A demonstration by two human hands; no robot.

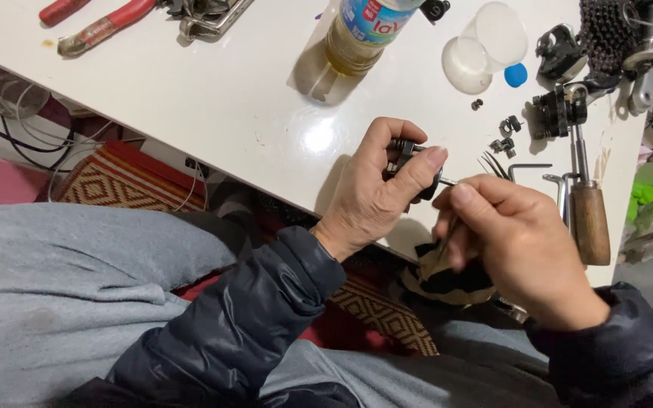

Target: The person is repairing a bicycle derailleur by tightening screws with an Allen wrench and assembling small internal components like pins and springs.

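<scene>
While both dark-sleeved forearms are held over the near edge of the white table (213, 98), a small black metal mechanical part (404, 155) is pinched in the left hand (372, 196), thumb on its near side and index finger curled over the top. The part sits above the table edge, just left of the right hand (512, 242). A thin silver pin (447, 181) is seen sticking out of the part toward the right hand, long axis roughly left-right, tip pointing at the right fingertips. The right hand is closed, fingers pressed together around a thin dark tool, most of it hidden; whether the tool touches the pin cannot be told.

Just beyond the right hand, a wooden-handled tool with a metal shaft (589, 219) is laid with its long axis running away from the person, beside bent silver hex keys (549, 177). Small dark nuts (504, 136) are scattered further out. Well beyond the left hand, a clear plastic bottle of yellowish liquid (360, 34) is stood. Red-handled pliers (103, 26) are laid far to the left. Beyond the right hand, clear round plastic lids (485, 45) and a black toothed cassette (606, 34) are placed.
</scene>
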